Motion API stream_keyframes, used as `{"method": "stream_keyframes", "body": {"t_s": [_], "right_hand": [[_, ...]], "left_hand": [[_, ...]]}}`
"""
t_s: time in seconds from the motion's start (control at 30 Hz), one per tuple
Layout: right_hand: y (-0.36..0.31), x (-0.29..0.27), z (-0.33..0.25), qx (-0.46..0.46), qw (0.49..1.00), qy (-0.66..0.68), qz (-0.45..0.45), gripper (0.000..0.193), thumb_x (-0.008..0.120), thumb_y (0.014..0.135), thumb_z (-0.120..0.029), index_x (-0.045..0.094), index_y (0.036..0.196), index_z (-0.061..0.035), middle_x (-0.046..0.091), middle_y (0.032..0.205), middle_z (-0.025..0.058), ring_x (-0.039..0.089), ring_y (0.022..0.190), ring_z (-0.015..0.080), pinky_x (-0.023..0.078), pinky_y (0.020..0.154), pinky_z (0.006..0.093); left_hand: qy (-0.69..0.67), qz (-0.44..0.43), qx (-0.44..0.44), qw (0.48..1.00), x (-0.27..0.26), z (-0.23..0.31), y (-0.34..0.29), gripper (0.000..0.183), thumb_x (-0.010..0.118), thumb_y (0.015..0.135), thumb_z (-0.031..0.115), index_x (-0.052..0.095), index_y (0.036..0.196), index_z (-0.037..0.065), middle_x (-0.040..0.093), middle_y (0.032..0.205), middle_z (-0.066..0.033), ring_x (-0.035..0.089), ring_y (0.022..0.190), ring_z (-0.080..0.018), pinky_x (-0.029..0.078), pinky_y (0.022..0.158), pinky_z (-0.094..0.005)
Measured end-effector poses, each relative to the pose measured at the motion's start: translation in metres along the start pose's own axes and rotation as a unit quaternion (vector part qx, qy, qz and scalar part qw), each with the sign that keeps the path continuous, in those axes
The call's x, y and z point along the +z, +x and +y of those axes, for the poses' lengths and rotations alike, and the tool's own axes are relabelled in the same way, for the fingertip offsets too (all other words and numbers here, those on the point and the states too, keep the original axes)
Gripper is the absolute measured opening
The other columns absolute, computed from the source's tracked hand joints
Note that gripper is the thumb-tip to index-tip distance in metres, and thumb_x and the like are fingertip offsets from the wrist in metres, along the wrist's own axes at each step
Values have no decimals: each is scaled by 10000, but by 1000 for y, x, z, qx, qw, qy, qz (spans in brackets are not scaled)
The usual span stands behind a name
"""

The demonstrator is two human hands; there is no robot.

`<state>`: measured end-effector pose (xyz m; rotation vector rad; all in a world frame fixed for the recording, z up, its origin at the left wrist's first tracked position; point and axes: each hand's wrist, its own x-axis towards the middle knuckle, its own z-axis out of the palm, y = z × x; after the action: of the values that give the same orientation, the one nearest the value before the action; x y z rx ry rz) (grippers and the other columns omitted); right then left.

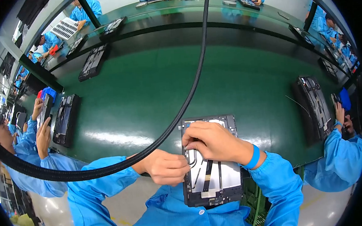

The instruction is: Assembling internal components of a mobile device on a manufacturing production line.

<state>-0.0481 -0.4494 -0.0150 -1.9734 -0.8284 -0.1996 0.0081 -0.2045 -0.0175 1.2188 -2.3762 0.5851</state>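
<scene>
An opened tablet (230, 180) lies before me at the bench's near edge, its inside facing up. A white panel, dark ribbon strips and a thin black cable (196, 179) show within its black frame. My left hand (167, 167) is closed beside the tablet's left edge, thumb and fingertips pinched together. Across the tablet's upper part reaches my right hand (211, 141), with a blue band on its wrist. Its fingers are curled into a pinch at the left inner edge. Whatever either pinch holds is too small or hidden to make out.
A thick black cable (194, 87) arcs across the view above my left forearm. Stacked opened tablets stand on the green bench (146, 82) at left (66, 120) and right (315, 104). Co-workers sit on both sides and across. A dark shelf (151, 32) spans the back.
</scene>
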Motion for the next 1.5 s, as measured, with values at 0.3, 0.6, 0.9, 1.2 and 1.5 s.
{"method": "stream_keyframes", "body": {"t_s": [0.3,0.6,0.9,1.2,1.5], "right_hand": [[1,-5,1,45,997,67,-8,136,787,933,-57,697,1027,-17,729,956,143,734,902,336,577,771,444],[1,-11,-3,78,992,99,28,130,776,962,-35,706,1065,4,727,936,164,742,854,322,585,740,417],[0,-11,-2,116,984,125,48,207,761,991,-46,704,1180,18,733,896,150,741,784,264,583,693,378],[2,-11,-5,128,985,111,47,219,774,991,-56,721,1192,10,750,886,137,725,747,221,575,677,353],[4,-15,-6,147,981,117,49,310,837,913,-48,742,1208,-23,779,840,79,699,691,148,551,637,298]], "left_hand": [[22,-6,-81,996,-7,-2,-1,161,754,882,127,708,823,-16,768,999,-212,766,867,-318,671,826,-414],[51,-41,-52,996,-18,-35,2,159,743,880,119,711,820,-24,780,971,-180,759,806,-289,677,812,-391],[21,-15,-149,988,-12,-20,-17,192,749,864,133,739,930,-47,798,1078,-224,796,900,-337,696,847,-420],[32,-9,-124,992,-8,-9,-15,253,730,896,179,751,940,-69,796,1095,-247,798,920,-337,702,875,-423],[17,5,-141,990,-4,-17,-12,248,744,862,173,758,889,-74,785,1057,-240,794,890,-339,700,838,-414]]}}
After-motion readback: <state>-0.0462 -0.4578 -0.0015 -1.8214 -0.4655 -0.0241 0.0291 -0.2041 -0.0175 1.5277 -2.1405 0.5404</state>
